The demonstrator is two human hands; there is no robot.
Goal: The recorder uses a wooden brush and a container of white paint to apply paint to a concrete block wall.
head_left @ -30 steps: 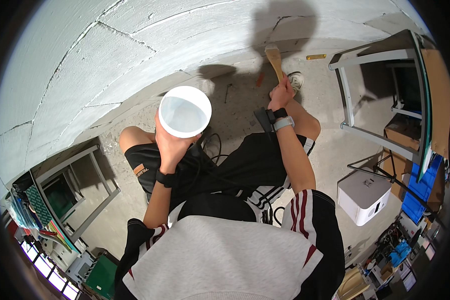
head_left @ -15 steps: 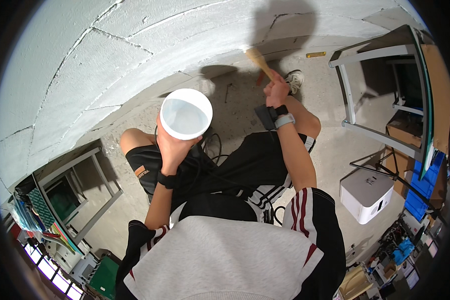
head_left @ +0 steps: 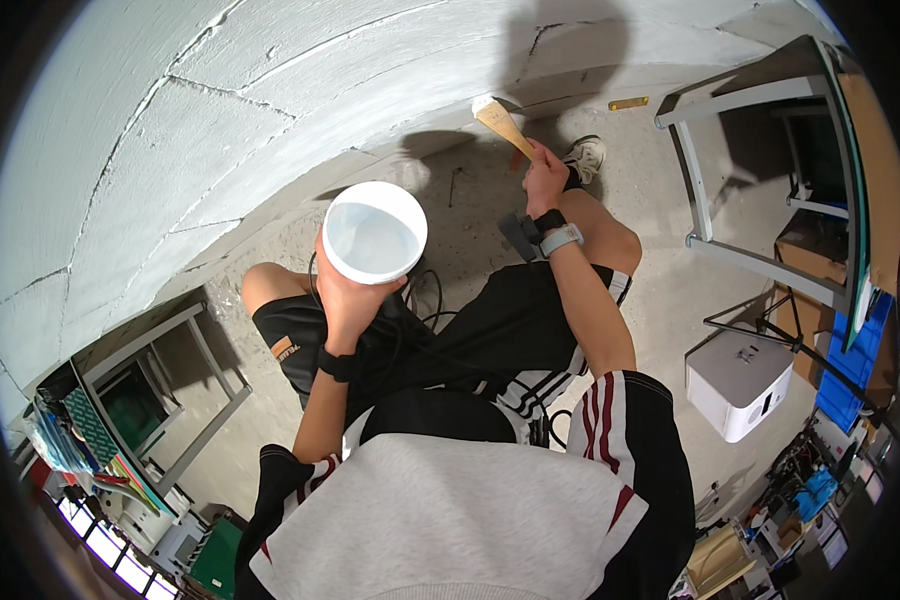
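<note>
My left hand (head_left: pixel 350 302) is wrapped round a white bucket (head_left: pixel 375 234), holding it tilted so that its pale inside shows. In my right hand (head_left: pixel 546 180) is the wooden handle of a paintbrush (head_left: pixel 503 127). White covers the brush's tip, which is at the lower part of the white block wall (head_left: pixel 360 80); whether the bristles touch the wall I cannot tell. The bucket is left of the brush, above my left thigh.
A metal-framed table (head_left: pixel 695 180) stands at the right, with a white box-shaped device (head_left: pixel 738 385) below it. Another metal frame (head_left: pixel 205 430) is at the left. A small yellow level (head_left: pixel 628 104) lies by the wall. Black cables (head_left: pixel 432 295) run across my lap.
My right hand and the brush have shifted slightly left along the wall. The bucket stays nearly in place in my left hand.
</note>
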